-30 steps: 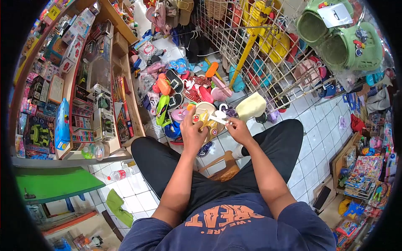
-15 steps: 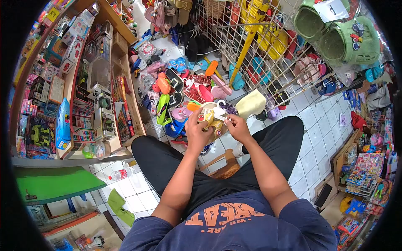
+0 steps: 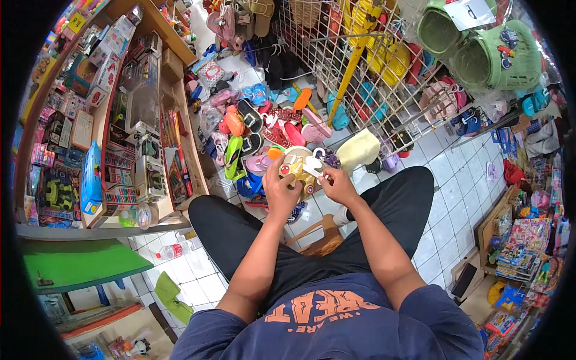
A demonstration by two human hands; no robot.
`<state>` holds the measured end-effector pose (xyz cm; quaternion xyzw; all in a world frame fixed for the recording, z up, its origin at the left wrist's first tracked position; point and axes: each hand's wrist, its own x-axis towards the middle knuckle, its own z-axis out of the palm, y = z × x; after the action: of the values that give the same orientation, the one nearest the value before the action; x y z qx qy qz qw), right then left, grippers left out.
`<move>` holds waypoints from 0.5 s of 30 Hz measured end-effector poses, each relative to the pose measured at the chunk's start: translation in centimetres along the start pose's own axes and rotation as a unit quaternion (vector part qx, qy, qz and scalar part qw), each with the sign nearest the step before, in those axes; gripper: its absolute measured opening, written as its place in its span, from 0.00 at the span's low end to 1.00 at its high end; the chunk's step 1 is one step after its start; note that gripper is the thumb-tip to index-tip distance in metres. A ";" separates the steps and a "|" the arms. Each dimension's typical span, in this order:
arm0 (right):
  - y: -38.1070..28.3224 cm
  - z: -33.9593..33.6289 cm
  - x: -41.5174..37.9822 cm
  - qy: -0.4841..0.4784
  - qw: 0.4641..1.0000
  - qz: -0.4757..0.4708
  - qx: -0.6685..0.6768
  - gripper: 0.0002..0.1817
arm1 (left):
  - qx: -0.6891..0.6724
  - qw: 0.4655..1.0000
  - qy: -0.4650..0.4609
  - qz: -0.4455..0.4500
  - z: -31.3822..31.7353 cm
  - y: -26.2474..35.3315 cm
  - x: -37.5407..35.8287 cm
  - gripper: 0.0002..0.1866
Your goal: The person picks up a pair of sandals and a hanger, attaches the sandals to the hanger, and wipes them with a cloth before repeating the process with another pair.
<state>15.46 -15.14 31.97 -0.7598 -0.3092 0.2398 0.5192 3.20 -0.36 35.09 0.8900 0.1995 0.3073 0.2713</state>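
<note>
A tan pair of child's sandals (image 3: 297, 168) with round red badges is up in front of my knees. My left hand (image 3: 281, 191) grips it from the left, fingers curled round the edge. On its right side, a white plastic shoe hanger (image 3: 313, 164) with a hook on top lies against the straps. My right hand (image 3: 339, 186) pinches the lower end of this hanger between thumb and fingertips. Just beyond the hands lies a pale yellow piece of material (image 3: 358, 150). My palms hide part of the sandals.
A heap of mixed sandals (image 3: 282, 126) covers the tiled floor ahead. Behind it stands a white wire rack (image 3: 336, 54) with a yellow post (image 3: 348, 75). Green clogs (image 3: 501, 57) hang at upper right. Toy shelves (image 3: 105, 129) line the left, and a plastic bottle (image 3: 171, 250) lies nearby.
The sandals have turned slightly between my hands, showing more of their top. The white hanger has tilted and sits a little lower against them, with my right fingers still on it.
</note>
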 end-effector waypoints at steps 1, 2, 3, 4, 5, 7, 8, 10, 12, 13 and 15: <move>0.1 0.0 0.0 0.000 1.000 0.005 -0.002 0.09 | -0.003 1.000 0.001 0.001 0.1 0.0 0.0 0.09; 0.3 0.1 0.1 0.000 1.000 0.010 -0.004 0.09 | -0.003 1.000 0.001 0.001 0.2 -0.1 -0.1 0.09; 0.7 0.2 0.3 0.001 1.000 0.010 -0.004 0.09 | 0.006 1.000 -0.001 0.002 0.2 0.0 -0.1 0.09; 1.2 0.3 0.4 -0.001 1.000 0.013 0.028 0.10 | 0.015 1.000 -0.002 0.004 0.2 0.1 -0.1 0.09; 1.7 0.4 0.5 -0.003 0.998 0.017 0.061 0.11 | 0.015 1.000 -0.002 0.004 0.2 0.2 -0.1 0.09; 0.7 0.3 0.4 0.008 0.999 0.013 0.038 0.12 | 0.020 1.000 -0.003 0.007 0.2 0.4 -0.2 0.09; 0.2 0.2 0.3 0.019 1.000 0.009 0.015 0.13 | 0.020 1.000 -0.003 0.007 0.3 0.3 -0.2 0.09; -0.2 -0.1 0.1 0.018 0.999 -0.018 -0.025 0.14 | 0.013 1.000 -0.014 0.004 0.3 0.1 -0.2 0.10; -0.5 -0.2 0.1 0.016 0.997 -0.045 -0.064 0.15 | 0.001 1.000 -0.011 0.000 0.4 0.0 -0.1 0.10; -0.6 -0.2 0.2 0.025 0.997 -0.047 -0.061 0.15 | -0.011 1.000 -0.008 -0.004 0.4 0.0 0.0 0.10; -0.7 -0.2 0.3 0.034 0.997 -0.047 -0.058 0.16 | -0.023 1.000 -0.003 -0.013 0.4 0.1 0.1 0.10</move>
<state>15.63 -14.88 32.66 -0.7808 -0.3407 0.1707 0.4952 3.54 -0.54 34.90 0.8821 0.2030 0.3051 0.2960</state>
